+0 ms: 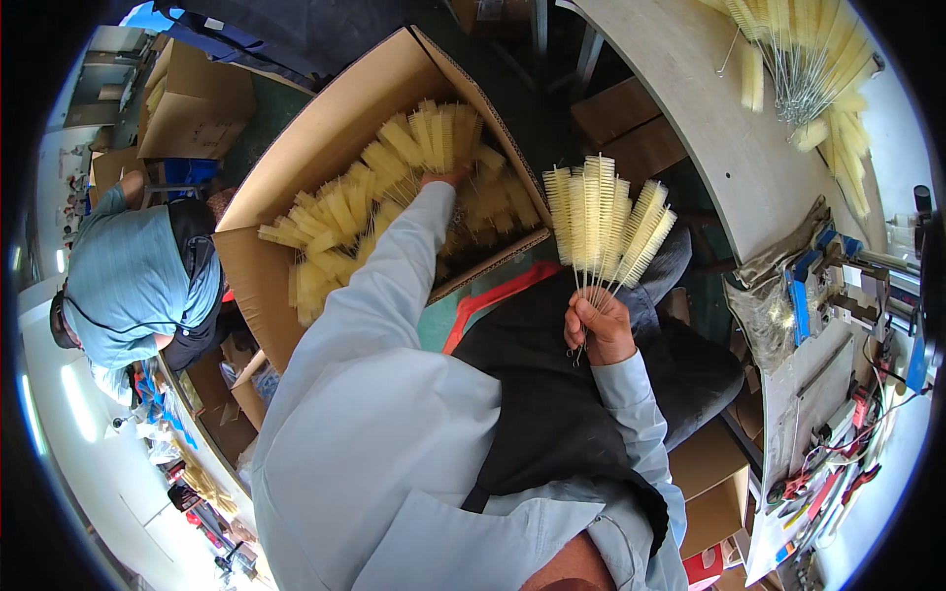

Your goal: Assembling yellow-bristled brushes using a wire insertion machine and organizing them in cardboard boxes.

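Note:
My right hand (601, 327) is closed round the twisted wire stems of several tube brushes (603, 212). Their cream-yellow bristle heads fan upward above my fist, and the wire loops poke out below it. My left arm reaches into a large open cardboard box (317, 138) ahead of me. Down inside, my left hand (445, 179) is beside an upright cluster of brushes (434, 136); its fingers are mostly hidden there. Many more brushes (330, 222) lie heaped in the box, pointing different ways.
A pale worktable (680, 59) curves along the right, with a pile of brushes (803, 69) on it. Nearer stands a bench with metal fixtures and hand tools (828, 473). At the left a co-worker (138, 266) bends beside another carton (197, 103).

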### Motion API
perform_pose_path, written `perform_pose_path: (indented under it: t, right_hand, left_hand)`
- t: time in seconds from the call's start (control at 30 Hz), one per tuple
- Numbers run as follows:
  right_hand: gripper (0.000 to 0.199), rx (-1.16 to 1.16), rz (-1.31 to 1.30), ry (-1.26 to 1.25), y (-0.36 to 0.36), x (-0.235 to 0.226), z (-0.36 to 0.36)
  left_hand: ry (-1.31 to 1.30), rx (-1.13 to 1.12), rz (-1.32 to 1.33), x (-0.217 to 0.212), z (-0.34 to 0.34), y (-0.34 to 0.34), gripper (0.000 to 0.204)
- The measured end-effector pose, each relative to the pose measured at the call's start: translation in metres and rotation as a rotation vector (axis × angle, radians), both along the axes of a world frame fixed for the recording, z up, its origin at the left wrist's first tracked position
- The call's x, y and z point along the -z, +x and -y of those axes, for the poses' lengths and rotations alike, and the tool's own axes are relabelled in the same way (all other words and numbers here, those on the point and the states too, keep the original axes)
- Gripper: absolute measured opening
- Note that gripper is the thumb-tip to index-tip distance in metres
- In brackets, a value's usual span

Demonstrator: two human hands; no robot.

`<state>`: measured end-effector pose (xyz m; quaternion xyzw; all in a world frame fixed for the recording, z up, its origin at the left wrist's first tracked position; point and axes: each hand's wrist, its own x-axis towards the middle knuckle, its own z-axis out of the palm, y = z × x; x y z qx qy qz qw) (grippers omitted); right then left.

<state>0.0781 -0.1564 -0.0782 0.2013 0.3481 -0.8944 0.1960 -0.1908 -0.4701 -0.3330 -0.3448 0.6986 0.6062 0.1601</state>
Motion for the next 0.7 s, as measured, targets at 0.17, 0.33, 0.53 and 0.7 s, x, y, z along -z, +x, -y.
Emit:
perform_pose_path:
  t: [0.17,0.33,0.53,0.7]
  right_hand:
    - [0.013,0.051,0.032,0.001,0.004,0.006,-0.003]
    - [0.013,0.027,-0.002,-0.032,-0.002,0.003,0.0]
    - [0.014,0.046,0.03,-0.028,0.003,0.006,-0.005]
    - [0.016,0.006,-0.006,-0.026,0.001,0.003,-0.002]
  left_hand:
    - [-0.712,0.338,0.205,-0.03,-0.075,0.013,0.111]
    - [-0.75,0.199,0.128,-0.01,-0.047,0.005,0.095]
    - [0.073,0.004,0.102,-0.061,-0.014,0.01,0.024]
    - [0.498,0.286,0.131,-0.101,0.053,0.033,0.012]
